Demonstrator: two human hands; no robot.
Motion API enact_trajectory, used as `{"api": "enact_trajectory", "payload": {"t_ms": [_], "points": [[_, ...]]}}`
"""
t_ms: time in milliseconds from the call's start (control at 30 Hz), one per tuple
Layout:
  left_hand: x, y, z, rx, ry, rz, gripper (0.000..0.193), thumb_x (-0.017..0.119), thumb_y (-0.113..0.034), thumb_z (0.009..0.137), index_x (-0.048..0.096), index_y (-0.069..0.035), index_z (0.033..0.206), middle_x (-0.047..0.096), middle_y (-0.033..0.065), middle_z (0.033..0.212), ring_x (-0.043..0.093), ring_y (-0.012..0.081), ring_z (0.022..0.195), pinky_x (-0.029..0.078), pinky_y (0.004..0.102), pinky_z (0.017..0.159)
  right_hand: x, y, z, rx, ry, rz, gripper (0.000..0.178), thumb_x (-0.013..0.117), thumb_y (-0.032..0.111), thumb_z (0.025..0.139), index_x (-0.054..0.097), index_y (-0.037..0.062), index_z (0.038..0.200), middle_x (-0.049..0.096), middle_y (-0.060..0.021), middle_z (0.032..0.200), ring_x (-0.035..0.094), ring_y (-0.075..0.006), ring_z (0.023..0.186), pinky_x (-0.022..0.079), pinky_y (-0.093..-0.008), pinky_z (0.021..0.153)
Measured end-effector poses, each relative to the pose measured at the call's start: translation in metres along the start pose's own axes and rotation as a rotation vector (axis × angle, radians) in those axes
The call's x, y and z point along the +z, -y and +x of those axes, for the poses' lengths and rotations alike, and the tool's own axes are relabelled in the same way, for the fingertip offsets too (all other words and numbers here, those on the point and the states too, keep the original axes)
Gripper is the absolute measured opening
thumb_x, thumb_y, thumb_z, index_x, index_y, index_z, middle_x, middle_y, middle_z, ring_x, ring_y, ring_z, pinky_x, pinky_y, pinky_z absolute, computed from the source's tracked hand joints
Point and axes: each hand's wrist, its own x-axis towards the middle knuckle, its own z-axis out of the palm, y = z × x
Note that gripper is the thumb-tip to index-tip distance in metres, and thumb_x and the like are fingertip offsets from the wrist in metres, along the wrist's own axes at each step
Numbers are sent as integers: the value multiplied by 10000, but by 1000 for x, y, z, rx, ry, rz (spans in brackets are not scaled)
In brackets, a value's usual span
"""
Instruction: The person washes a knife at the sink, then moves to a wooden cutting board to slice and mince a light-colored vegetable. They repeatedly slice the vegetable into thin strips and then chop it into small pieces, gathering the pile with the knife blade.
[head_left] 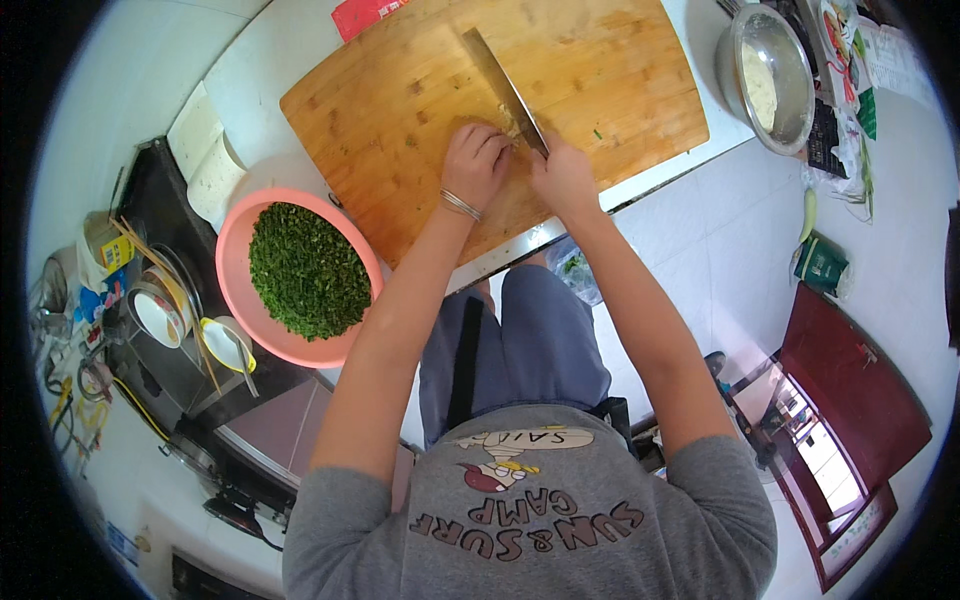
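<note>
A large wooden cutting board [400, 100] lies before me. My right hand [566, 180] is closed round the handle of a kitchen cleaver [505, 90], whose blade points away and slightly left over the board. To the left of the blade, my left hand [475, 165], with bangles at the wrist, rests on the board with curled fingers. Its fingertips press on a small pale yellowish piece of food [512, 133], partly hidden by the fingers; what kind it is I cannot tell. Small chopped bits lie beside the blade. A green scrap [598, 134] sits farther right.
At the left stands a pink basin [232, 262] of chopped greens [308, 272]. A metal bowl [733, 85] holding pale dough or flour is at the far right. A red packet [365, 14] lies beyond the board; a white bowl [222, 345] with a utensil sits left of the basin.
</note>
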Motion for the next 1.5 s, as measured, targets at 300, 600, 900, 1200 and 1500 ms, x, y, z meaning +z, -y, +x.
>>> {"api": "enact_trajectory", "payload": {"t_ms": [300,600,900,1200,1500], "points": [[3,2,-3,-14,17,41,173,693,-11,665,604,-33,813,585,119,863,562,302,875,479,384,776,2,4,-6,-5,62,-93,190,566,142,826,584,-18,927,616,-271,766,604,-448,748,480,-516,668],[-3,0,-6,-4,-36,-1,192,696,-14,667,615,-34,839,607,110,893,570,301,872,485,382,764,-2,-6,-1,-18,33,10,201,573,157,814,598,-18,910,631,-273,780,627,-440,753,511,-510,684],[-2,0,-7,-15,20,86,164,684,-32,682,618,-42,832,616,100,903,578,298,877,487,385,790,1,11,-6,24,134,-177,178,571,123,798,603,-4,918,641,-263,783,638,-429,776,517,-497,707],[3,-5,-7,-19,-16,58,186,691,8,651,609,-44,810,615,102,878,588,296,855,500,379,763,-3,-5,-4,-24,18,-3,170,591,130,778,611,-6,879,631,-272,766,632,-435,746,513,-506,689],[8,-1,-10,10,-24,103,154,685,-24,672,612,-53,804,614,113,882,586,308,856,499,380,751,4,9,-10,35,135,-167,192,579,123,787,603,-17,917,632,-276,820,624,-437,798,511,-495,716]]}}
